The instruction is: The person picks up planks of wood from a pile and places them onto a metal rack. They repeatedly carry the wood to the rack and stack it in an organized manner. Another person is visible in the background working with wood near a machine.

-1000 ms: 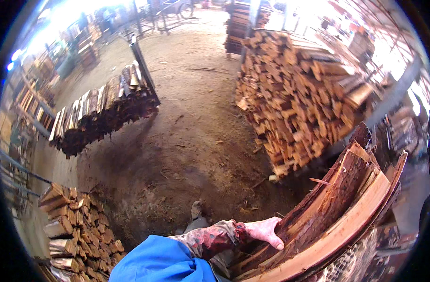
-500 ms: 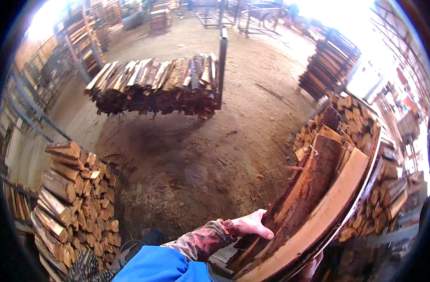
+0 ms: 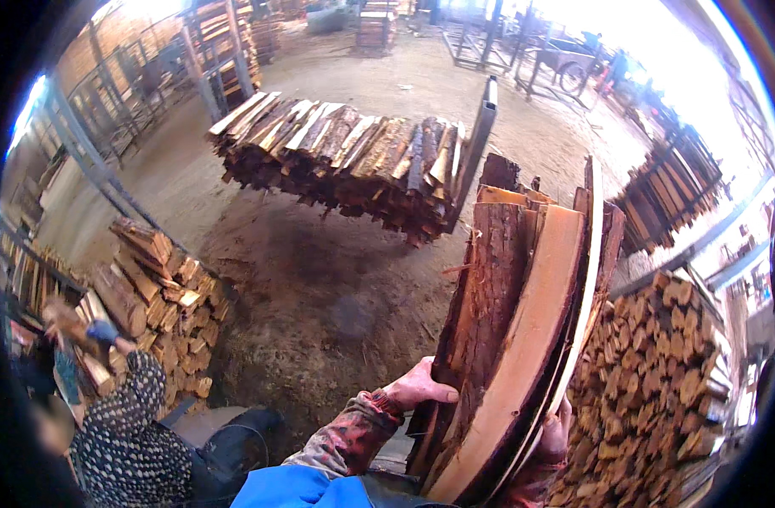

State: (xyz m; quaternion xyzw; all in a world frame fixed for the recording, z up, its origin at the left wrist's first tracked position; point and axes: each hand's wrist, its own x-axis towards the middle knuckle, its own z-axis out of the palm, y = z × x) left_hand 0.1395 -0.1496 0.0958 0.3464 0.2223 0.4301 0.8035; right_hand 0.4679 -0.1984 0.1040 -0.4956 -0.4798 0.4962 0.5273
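Observation:
Between my two hands is a bundle of long split firewood pieces (image 3: pixel 523 330), some with dark bark and one with a broad pale face. It stands nearly upright and leans slightly right at its top. My left hand (image 3: pixel 423 385) presses on the bundle's left side, its thumb against the bark. On the opposite side, my right hand (image 3: pixel 558 433) wraps round the edge of the wood, its fingers partly hidden. The lower ends of the pieces run out of view near my body.
A long stack of split wood (image 3: pixel 345 161) lies ahead beside a metal post (image 3: pixel 476 152). Another log pile (image 3: pixel 650 381) rises on my right. At left, a co-worker in a dotted sleeve (image 3: pixel 133 423) handles a log by a woodpile (image 3: pixel 171 313).
My hands have brought the bundle from a rightward slant to nearly upright. The view has turned left, and the co-worker at the left now shows more fully, handling a log.

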